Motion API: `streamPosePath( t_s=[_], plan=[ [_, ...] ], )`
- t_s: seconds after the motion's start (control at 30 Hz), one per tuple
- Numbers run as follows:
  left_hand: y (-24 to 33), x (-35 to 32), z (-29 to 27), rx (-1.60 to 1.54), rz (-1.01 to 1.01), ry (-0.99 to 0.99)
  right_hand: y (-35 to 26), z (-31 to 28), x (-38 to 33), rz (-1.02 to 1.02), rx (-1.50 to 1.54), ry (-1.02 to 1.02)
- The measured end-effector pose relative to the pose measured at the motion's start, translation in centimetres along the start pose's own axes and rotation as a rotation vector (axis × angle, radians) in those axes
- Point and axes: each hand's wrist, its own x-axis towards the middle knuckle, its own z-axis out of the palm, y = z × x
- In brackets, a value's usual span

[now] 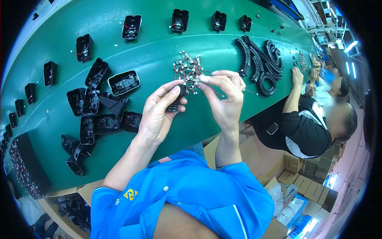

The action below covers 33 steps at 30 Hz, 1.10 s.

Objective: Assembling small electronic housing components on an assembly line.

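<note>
My left hand (157, 109) is closed around a short black ribbed strip (174, 105), its thumb pressed along the top. Close beside it, my right hand (225, 93) pinches a small wired part with a pale end (204, 78); thin red wire trails out past the fingers on the right. Just beyond both hands lies a heap of small metal parts with red wires and white plugs (188, 67). Further right, several long black ribbed strips (258, 59) lie curved and coiled on the green table (159, 51).
Black plastic housings (105, 123) are jumbled at the left, and a row of similar housings (131, 27) runs along the far side. A black bin of small parts (30, 165) stands at the far left. Another person (304, 127) sits at the right, near cardboard boxes (302, 185).
</note>
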Motion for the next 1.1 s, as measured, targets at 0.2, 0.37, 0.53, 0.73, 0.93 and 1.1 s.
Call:
streamPosePath(
  t_s=[0.2, 0.37, 0.53, 0.73, 0.93, 1.1],
  plan=[
    [-0.2, 0.0, -0.1, -0.001, 0.007, -0.025, -0.8, 0.7, -0.6, -0.074, 0.198, -0.064],
    [-0.1, 0.0, -0.2, -0.008, 0.007, -0.033, -1.0, 0.8, -0.4, -0.083, 0.210, -0.075],
    [0.0, 0.1, -0.1, -0.018, 0.006, -0.029, -1.1, 0.6, -0.3, -0.057, 0.221, -0.084],
    [-0.1, 0.2, -0.2, -0.025, 0.010, -0.014, -1.4, 0.3, 0.0, -0.058, 0.145, -0.105],
    [-0.3, 0.1, -0.1, 0.005, 0.016, -0.028, -1.6, 0.2, 0.2, -0.101, 0.171, -0.114],
    [-0.3, 0.1, -0.1, -0.034, 0.010, -0.026, -1.4, 0.2, 0.3, -0.045, 0.207, -0.148]
  ],
)
